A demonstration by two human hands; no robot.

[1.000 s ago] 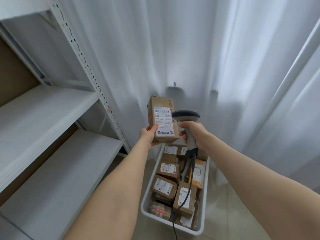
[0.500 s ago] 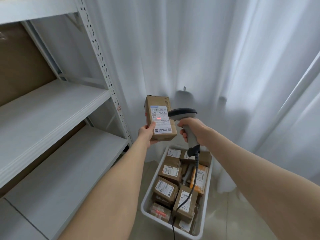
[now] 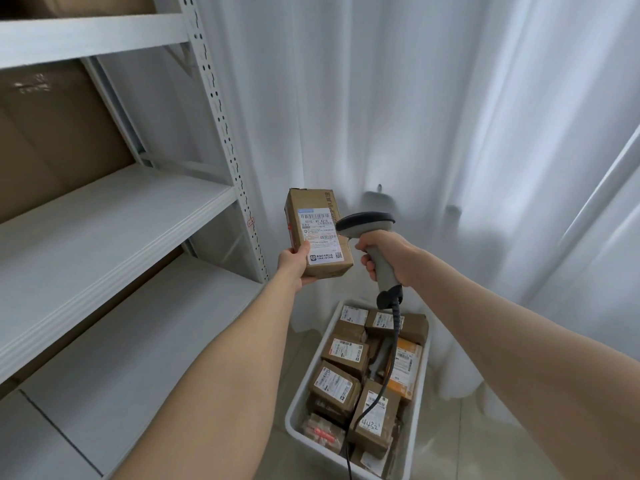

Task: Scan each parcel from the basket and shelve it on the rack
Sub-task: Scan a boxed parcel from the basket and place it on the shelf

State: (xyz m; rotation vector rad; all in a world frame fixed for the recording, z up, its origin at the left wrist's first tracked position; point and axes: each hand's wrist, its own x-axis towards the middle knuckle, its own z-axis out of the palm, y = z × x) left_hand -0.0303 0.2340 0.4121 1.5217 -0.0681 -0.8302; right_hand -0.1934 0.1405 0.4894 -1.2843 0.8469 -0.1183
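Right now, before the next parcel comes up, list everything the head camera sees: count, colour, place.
held parcel: one, brown cardboard with white label, upright in the left hand, label facing the camera
scanner: one, grey with dark head, in the right hand, head right beside the held parcel's label; dark cable hangs into the basket
basket: one, white, on the floor below the hands
parcels in basket: roughly ten showing, mostly brown, one orange, piled loosely
rack: one, white metal, left side; shelves in view bare
brown panel: behind the rack
curtain: white, across the back
left hand: grips the held parcel's lower edge
right hand: wrapped round the scanner handle
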